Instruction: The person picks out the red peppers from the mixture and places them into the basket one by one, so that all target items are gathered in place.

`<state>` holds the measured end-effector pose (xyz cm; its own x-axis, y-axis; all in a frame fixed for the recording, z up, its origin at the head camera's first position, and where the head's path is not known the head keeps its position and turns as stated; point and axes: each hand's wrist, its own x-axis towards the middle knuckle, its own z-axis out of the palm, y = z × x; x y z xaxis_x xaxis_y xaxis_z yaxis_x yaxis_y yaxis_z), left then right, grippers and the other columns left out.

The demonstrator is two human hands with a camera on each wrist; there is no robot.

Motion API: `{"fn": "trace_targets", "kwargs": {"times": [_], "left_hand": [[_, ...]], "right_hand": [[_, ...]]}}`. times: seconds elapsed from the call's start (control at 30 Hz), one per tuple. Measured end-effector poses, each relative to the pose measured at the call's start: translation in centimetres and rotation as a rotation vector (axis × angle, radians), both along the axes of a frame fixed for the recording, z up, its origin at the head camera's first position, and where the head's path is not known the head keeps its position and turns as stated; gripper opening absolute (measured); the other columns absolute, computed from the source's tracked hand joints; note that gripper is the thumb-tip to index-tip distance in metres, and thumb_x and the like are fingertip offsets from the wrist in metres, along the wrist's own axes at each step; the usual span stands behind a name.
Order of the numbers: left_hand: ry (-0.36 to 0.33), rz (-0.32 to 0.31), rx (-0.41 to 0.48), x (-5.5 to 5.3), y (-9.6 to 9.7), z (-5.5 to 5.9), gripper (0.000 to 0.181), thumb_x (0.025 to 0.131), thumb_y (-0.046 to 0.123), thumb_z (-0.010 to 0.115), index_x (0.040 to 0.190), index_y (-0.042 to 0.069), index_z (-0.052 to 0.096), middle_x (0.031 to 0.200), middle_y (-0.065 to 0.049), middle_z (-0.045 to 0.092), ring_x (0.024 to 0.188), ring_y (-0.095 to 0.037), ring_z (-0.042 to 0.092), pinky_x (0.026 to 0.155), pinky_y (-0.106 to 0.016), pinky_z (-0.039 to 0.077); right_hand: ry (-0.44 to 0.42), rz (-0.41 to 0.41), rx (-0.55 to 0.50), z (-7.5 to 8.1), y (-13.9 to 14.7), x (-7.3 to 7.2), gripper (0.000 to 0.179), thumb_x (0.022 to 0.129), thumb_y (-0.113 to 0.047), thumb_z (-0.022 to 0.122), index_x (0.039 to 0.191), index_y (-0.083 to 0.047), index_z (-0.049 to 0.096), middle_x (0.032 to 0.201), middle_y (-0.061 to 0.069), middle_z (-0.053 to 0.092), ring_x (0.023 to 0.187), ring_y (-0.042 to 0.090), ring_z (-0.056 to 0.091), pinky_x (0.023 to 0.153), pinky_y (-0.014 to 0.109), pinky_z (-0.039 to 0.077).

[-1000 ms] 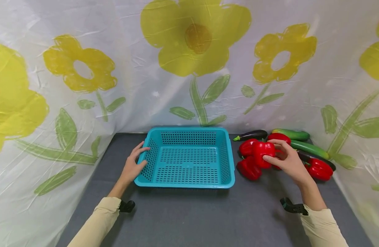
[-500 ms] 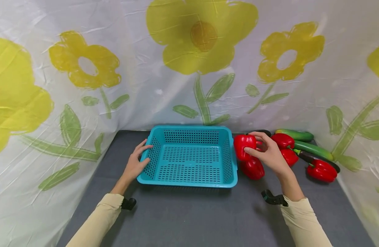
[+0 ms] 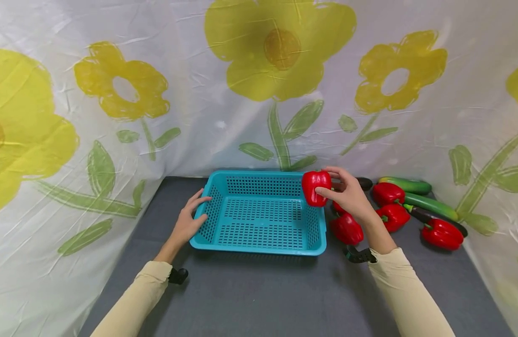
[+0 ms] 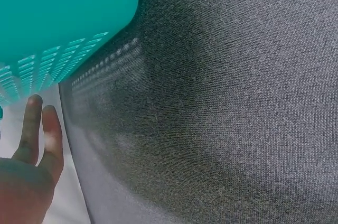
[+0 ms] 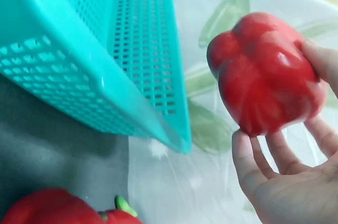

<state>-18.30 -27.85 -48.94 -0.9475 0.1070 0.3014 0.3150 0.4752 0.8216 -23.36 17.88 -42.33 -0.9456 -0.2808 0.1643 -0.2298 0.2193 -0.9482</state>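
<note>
My right hand [image 3: 346, 193] pinches a red bell pepper [image 3: 314, 188] between thumb and fingers, held above the right rim of a blue plastic basket [image 3: 259, 252]. In the right wrist view the lobed bottom of this pepper [image 5: 266, 76] faces the camera, with fingers beneath and thumb on top. My left hand [image 3: 188, 223] rests at the basket's left rim, its forefinger and thumb reaching over the edge. The left wrist view shows two fairly straight fingers [image 4: 41, 134] near the basket's outer wall; the rest of that hand is out of frame.
Right of the basket lie several red bell peppers [image 3: 347, 229], partly behind my right hand. Farther right are more peppers [image 3: 442, 234], green cucumbers or zucchini [image 3: 429, 206] and dark eggplants [image 3: 423, 216]. A flowered cloth [image 3: 200, 117] hangs behind the dark grey table [image 3: 250, 295].
My right hand has carried the red bell pepper leftward from the pile to the basket's right rim. My left hand stays at the left rim. The head view has shifted slightly.
</note>
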Motion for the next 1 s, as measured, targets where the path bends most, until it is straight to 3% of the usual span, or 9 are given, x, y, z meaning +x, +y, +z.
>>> {"fn": "trace_targets", "kwargs": {"times": [0.13, 0.2, 0.27, 0.47, 0.57, 1.0], "left_hand": [[0.018, 0.010, -0.012, -1.1, -0.9, -2.2, 0.048, 0.089, -0.015, 0.055, 0.136, -0.009, 0.057, 0.160, -0.023, 0.028, 0.142, -0.047, 0.030, 0.091, -0.052, 0.038], [0.021, 0.017, -0.017, -1.3, -1.1, -2.7, 0.048, 0.089, -0.015, 0.055, 0.137, -0.007, 0.057, 0.161, -0.021, 0.028, 0.142, -0.044, 0.031, 0.091, -0.052, 0.039], [0.020, 0.015, -0.016, -1.2, -1.1, -2.4, 0.048, 0.088, -0.015, 0.056, 0.136, -0.008, 0.057, 0.160, -0.022, 0.028, 0.142, -0.045, 0.031, 0.092, -0.053, 0.040], [0.013, -0.005, -0.007, 0.1, -0.1, 0.2, 0.046, 0.087, -0.017, 0.056, 0.133, -0.013, 0.057, 0.158, -0.028, 0.029, 0.139, -0.052, 0.032, 0.092, -0.056, 0.039], [0.003, -0.010, -0.009, 0.5, 0.3, 1.0, 0.045, 0.088, -0.017, 0.056, 0.133, -0.014, 0.056, 0.158, -0.029, 0.028, 0.139, -0.054, 0.031, 0.094, -0.058, 0.039], [-0.020, 0.000, -0.008, 0.6, 0.5, 1.2, 0.044, 0.088, -0.016, 0.056, 0.132, -0.013, 0.056, 0.158, -0.028, 0.028, 0.139, -0.052, 0.032, 0.095, -0.059, 0.040]], "right_hand": [[-0.018, 0.012, -0.026, 0.2, -1.0, -0.3, 0.066, 0.088, -0.017, 0.080, 0.145, -0.008, 0.048, 0.140, 0.014, 0.052, 0.121, 0.038, 0.055, 0.085, 0.048, 0.055], [-0.018, 0.008, -0.026, 0.3, -1.6, -0.5, 0.066, 0.087, -0.018, 0.081, 0.144, -0.008, 0.049, 0.140, 0.014, 0.052, 0.121, 0.037, 0.054, 0.085, 0.050, 0.055], [-0.007, 0.006, -0.023, 0.3, -2.2, -0.8, 0.066, 0.086, -0.017, 0.082, 0.143, -0.008, 0.050, 0.140, 0.014, 0.052, 0.121, 0.037, 0.053, 0.085, 0.051, 0.055], [0.020, 0.036, -0.062, 0.4, -4.0, -1.5, 0.064, 0.086, -0.013, 0.081, 0.142, -0.007, 0.051, 0.139, 0.013, 0.053, 0.121, 0.037, 0.053, 0.084, 0.048, 0.055], [0.020, 0.058, -0.079, 0.4, -4.9, -1.8, 0.063, 0.087, -0.012, 0.080, 0.142, -0.006, 0.051, 0.140, 0.013, 0.052, 0.122, 0.039, 0.051, 0.084, 0.048, 0.055], [0.026, 0.152, -0.140, -0.7, -8.4, -2.9, 0.054, 0.091, -0.005, 0.075, 0.141, -0.004, 0.054, 0.137, 0.018, 0.053, 0.119, 0.039, 0.054, 0.086, 0.051, 0.054]]}}
